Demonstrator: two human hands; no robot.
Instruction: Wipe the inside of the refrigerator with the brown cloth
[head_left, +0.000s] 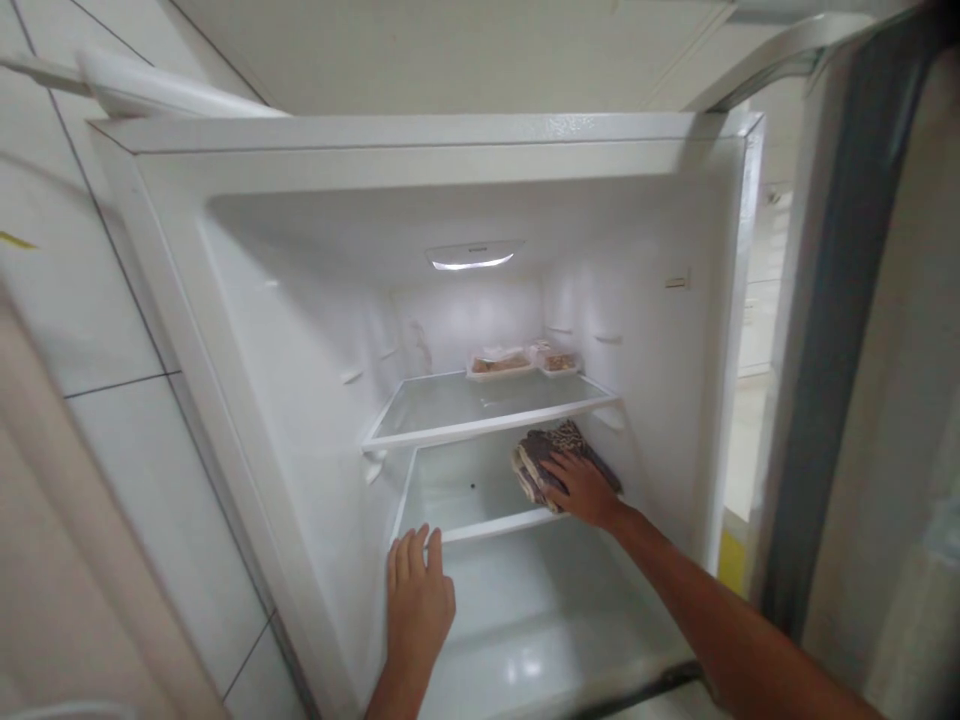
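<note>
A folded dark patterned cloth [536, 450] with lighter edges lies on the right part of the middle glass shelf [450, 490] inside a fridge. My right hand [585, 488] rests on top of it, fingers curved over the fabric and pressing it to the glass. My left hand [420, 595] is at the front left corner of that shelf, its fingers stretched out and close together. Its fingertips are at the shelf's white front edge; whether they touch it I cannot tell. A small dark speck [472, 486] shows on the glass.
Two wrapped food trays [501, 364] sit at the back of the upper shelf [480, 400]. A lamp [472, 258] glows near the fridge's ceiling. The open fridge door [832, 330] stands at the right, and a tiled wall [127, 470] at the left.
</note>
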